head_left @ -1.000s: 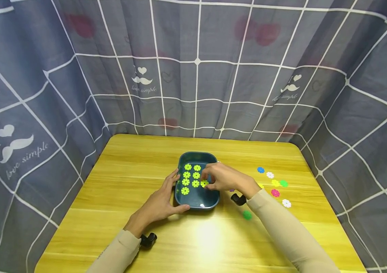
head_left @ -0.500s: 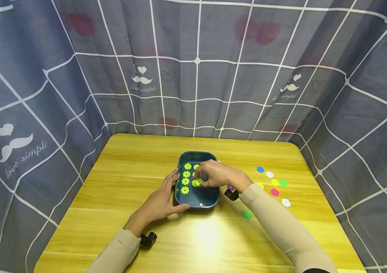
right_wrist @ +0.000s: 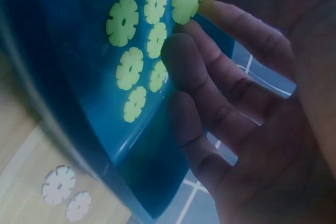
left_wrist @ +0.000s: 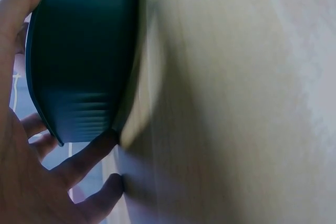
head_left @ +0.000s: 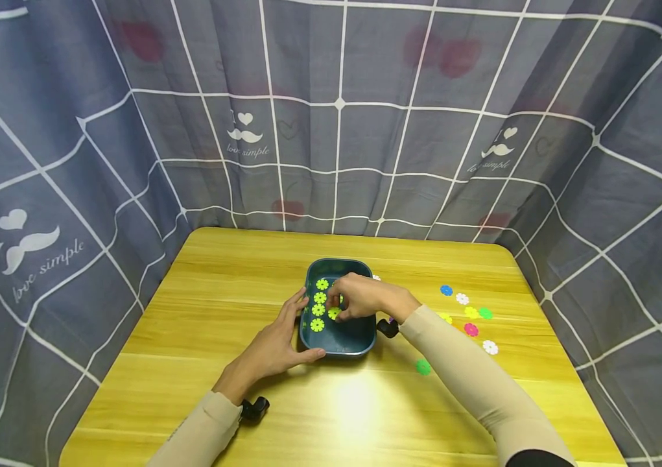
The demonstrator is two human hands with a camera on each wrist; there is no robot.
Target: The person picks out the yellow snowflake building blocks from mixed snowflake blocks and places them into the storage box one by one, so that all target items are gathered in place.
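Note:
A dark teal plastic tray (head_left: pixel 345 338) sits mid-table with several yellow-green snowflake discs (head_left: pixel 317 325) laid in rows along its left side. My left hand (head_left: pixel 271 348) holds the tray's near left corner: the thumb is at the near rim, and the fingers spread along the left wall. Inside the tray, my right hand (head_left: pixel 370 296) is over the rows and covers part of the second one. In the right wrist view, its thumb and index finger pinch one yellow-green snowflake disc (right_wrist: pixel 184 6) above those lying on the tray floor.
Loose discs lie on the wooden table (head_left: pixel 225 279) right of the tray: a blue disc (head_left: pixel 446 290), a pink disc (head_left: pixel 471 329), a green disc (head_left: pixel 423 367), white and yellow ones. A grey checked curtain (head_left: pixel 307 130) surrounds the table at back and sides.
My right hand has moved left inside the tray, carrying the pinched disc toward the rows. My left hand and the tray stay in place.

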